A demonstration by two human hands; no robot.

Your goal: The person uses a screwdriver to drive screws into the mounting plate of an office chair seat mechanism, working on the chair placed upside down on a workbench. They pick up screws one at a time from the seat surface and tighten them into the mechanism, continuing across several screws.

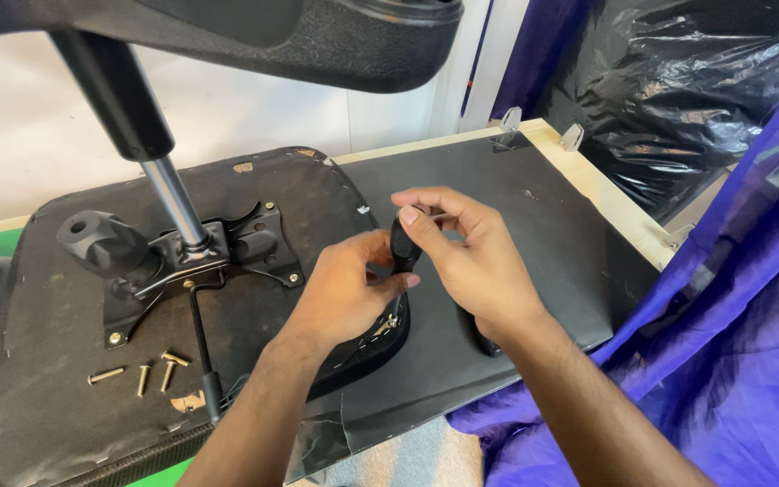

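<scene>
Black matting covers the workbench (534, 180) where, near its front edge beside an upturned chair seat (65, 397), left hand (340, 293) and right hand (475, 257) together grip a black armrest bracket (405, 245), apparently steadying it upright.

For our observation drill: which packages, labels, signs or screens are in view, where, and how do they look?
Far label scrap: seat's far edge, small, torn, tan.
Near label scrap: seat's near edge beside bolts, torn, tan.
Black plastic wrapping: upper right, crinkled, glossy.
No signs or screens.
</scene>
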